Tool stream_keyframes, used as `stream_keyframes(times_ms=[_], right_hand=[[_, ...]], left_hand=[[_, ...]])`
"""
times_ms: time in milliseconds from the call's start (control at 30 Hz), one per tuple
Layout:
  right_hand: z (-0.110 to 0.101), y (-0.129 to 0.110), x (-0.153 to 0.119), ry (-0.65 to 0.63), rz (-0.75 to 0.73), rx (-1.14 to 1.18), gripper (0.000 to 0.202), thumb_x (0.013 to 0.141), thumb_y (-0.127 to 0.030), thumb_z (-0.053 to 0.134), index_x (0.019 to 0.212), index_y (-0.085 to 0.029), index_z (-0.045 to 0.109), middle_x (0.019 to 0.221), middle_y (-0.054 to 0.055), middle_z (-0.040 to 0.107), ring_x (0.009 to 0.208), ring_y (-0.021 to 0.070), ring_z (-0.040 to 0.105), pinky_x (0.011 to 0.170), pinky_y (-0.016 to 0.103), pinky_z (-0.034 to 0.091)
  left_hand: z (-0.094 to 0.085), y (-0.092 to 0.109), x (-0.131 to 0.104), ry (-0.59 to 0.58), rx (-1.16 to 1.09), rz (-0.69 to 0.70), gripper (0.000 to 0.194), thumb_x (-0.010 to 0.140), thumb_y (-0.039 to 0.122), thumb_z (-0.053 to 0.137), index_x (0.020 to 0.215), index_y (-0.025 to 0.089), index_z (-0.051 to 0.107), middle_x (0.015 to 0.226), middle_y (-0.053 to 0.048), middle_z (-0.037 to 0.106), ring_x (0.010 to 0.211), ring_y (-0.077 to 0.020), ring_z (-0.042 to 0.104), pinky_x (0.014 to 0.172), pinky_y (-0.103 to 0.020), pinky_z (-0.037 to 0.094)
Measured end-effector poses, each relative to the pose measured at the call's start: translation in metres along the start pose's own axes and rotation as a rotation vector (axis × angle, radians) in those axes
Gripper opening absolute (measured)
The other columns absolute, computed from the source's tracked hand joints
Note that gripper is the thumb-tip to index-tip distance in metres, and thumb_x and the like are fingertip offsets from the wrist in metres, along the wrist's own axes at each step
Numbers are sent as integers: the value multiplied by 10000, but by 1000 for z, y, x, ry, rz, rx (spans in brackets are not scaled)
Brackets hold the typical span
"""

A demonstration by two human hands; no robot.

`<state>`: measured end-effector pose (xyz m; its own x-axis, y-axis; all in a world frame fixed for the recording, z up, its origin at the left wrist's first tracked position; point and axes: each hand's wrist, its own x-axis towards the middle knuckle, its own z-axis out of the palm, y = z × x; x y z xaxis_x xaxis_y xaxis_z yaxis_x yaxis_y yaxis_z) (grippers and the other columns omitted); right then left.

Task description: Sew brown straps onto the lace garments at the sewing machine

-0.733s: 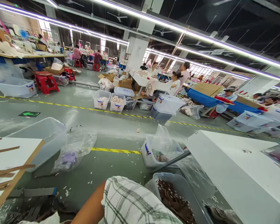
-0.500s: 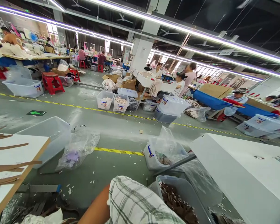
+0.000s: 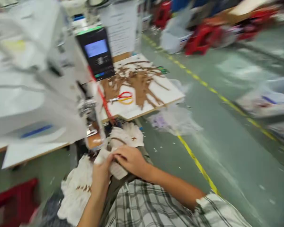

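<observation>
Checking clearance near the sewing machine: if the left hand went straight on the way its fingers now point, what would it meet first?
Probably the white fabric piece already in its grip; the left hand points up toward the sewing machine, next in line, though blur leaves depth unclear.

Red scissors (image 3: 123,97) on board w/ brown scraps (image 3: 139,82); control panel (image 3: 97,53) behind.
</observation>
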<state>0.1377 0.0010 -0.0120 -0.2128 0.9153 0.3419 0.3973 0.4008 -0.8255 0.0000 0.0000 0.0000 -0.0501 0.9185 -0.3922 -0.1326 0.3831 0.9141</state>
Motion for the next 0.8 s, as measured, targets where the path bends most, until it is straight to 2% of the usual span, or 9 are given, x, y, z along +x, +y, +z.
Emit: stream_keyframes(times_ms=[33,100,200,333,433,567,667,800], right_hand=[[3,3,1,-2,19,26,150,953,-212,520,986,-206,666,931,35,714,889,172,644,804,288,486],[7,5,2,-6,48,53,149,950,-194,518,976,-216,663,927,29,709,884,168,643,792,282,484],[10,1,-1,15,73,58,123,943,-200,538,972,-220,656,927,30,704,878,164,648,781,275,488],[9,5,0,-17,117,30,81,921,-204,572,919,-220,651,885,28,695,836,170,643,745,277,480],[4,10,4,-106,156,4,52,894,-203,603,869,-217,647,811,11,666,756,155,611,675,258,440],[-8,11,12,-232,149,36,62,824,-144,634,796,-199,628,718,-22,593,634,105,534,608,222,375],[-15,8,18,-307,114,73,97,755,-97,630,734,-187,599,686,-38,544,592,84,485,583,210,345],[-18,5,22,-380,126,144,98,744,-87,583,736,-183,603,687,-27,542,614,95,486,581,208,343]], left_hand=[[-14,0,-5,40,-33,-11,344,787,364,763,1021,128,674,980,-64,701,912,-216,659,853,-373,538],[-24,0,-10,25,-92,-24,380,756,364,782,1046,135,692,989,-73,723,945,-231,662,896,-360,515],[-20,2,-12,-25,-66,-13,407,815,371,724,1158,157,675,1111,-92,717,1055,-245,644,964,-360,479],[-17,6,-12,-37,86,39,377,841,361,689,1167,171,687,1151,-79,712,1105,-236,625,985,-330,462],[-21,7,-10,-52,269,104,349,851,351,659,1136,155,702,997,-64,737,1026,-228,641,916,-309,486],[-25,9,-9,-107,446,210,264,858,327,617,996,134,733,805,-48,714,859,-214,649,799,-295,504],[-29,10,-9,-160,499,307,210,863,314,615,893,142,734,763,-43,694,813,-207,641,782,-291,498],[-35,9,-8,-211,475,313,211,868,333,627,802,154,715,721,-44,680,746,-198,625,723,-282,496]])
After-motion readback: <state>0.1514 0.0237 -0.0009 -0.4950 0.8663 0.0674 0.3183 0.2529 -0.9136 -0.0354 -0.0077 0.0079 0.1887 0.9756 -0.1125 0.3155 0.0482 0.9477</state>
